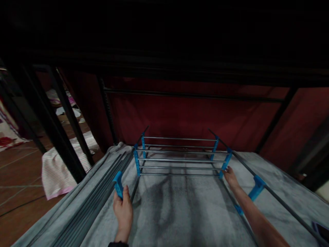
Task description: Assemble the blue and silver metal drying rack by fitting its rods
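Head view shows a person's two bare hands over a gray sheet (pixel 174 216). A rack (pixel 180 160) of thin gray bars with blue ends stands on the sheet, in front of a red curtain (pixel 192 116). Its bars run from side to side between the blue ends.

The left hand (pixel 122 209) is near the front, left of the middle. Its thumb and fingers pinch a blue clip (pixel 118 185), which stands up out of the hand. A bit of black sleeve (pixel 118 244) shows at that wrist. Just to the left, a bunch of gray rods (pixel 95 197) lies side by side on the sheet.

The right hand (pixel 230 176) reaches out to the rack's right end. Its fingers are bent and touch the low part of the blue end there; whether they grip it or only rest on it, one cannot tell. A long pole (pixel 288 208) runs from that end toward the front, with another blue piece (pixel 257 188) on it.

Past the bunch, a black post (pixel 51 127) leans in the view, and a striped cloth (pixel 60 166) hangs down near the brown floor (pixel 17 175).
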`<action>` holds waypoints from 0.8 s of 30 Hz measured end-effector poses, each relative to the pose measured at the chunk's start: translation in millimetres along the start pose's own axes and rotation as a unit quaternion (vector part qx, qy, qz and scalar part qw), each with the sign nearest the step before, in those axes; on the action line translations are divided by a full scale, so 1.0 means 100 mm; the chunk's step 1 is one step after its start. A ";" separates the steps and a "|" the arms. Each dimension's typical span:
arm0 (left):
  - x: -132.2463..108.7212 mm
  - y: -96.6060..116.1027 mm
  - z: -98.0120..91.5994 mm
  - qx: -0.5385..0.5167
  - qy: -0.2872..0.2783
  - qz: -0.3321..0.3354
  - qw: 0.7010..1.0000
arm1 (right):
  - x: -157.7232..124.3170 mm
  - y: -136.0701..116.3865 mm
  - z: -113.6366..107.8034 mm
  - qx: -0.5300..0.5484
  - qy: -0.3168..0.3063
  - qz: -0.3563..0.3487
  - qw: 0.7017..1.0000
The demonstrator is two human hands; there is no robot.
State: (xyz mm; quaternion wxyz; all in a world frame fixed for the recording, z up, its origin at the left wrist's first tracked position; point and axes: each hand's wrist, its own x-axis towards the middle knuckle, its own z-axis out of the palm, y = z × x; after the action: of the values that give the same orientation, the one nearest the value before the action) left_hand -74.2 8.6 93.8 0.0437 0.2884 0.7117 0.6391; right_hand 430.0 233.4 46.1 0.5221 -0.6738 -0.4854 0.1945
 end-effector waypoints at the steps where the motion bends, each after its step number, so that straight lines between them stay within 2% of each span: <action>1: -0.01 -0.04 -0.01 0.007 -0.003 0.005 1.000 | -0.13 0.05 0.02 -0.006 -0.003 0.008 1.000; 3: -0.03 -0.13 -0.01 0.023 -0.001 0.007 1.000 | -0.44 0.14 0.07 -0.020 -0.011 0.008 1.000; 6: -0.06 -0.30 0.01 0.054 -0.003 -0.026 0.998 | -0.97 0.24 0.16 -0.049 -0.031 -0.014 0.998; 8: -0.07 -0.37 0.01 0.075 -0.023 -0.048 0.996 | -1.33 0.30 0.20 -0.116 -0.063 -0.053 0.990; 12: -0.04 -0.38 0.02 0.094 -0.044 -0.043 0.994 | -1.91 0.45 0.17 -0.300 -0.167 -0.148 0.928; 15: -0.04 -0.36 0.02 0.082 -0.039 -0.042 0.995 | -2.15 0.49 0.13 -0.375 -0.178 -0.191 0.890; 18: -0.05 -0.36 0.03 0.061 -0.036 -0.041 0.997 | -2.34 0.37 0.22 -0.388 -0.163 -0.221 0.880; 21: -0.05 -0.39 0.04 0.051 -0.030 -0.044 0.997 | -2.56 0.18 0.37 -0.352 -0.202 -0.284 0.869; 24: -0.04 -0.44 0.05 0.047 -0.030 -0.040 0.998 | -2.74 0.06 0.46 -0.332 -0.250 -0.296 0.860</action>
State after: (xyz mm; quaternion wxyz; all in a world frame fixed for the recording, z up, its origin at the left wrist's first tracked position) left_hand -84.3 9.9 50.2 0.0766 0.2804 0.7502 0.5939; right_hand 273.6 22.2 -43.9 0.1615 -0.5607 -0.8119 0.0195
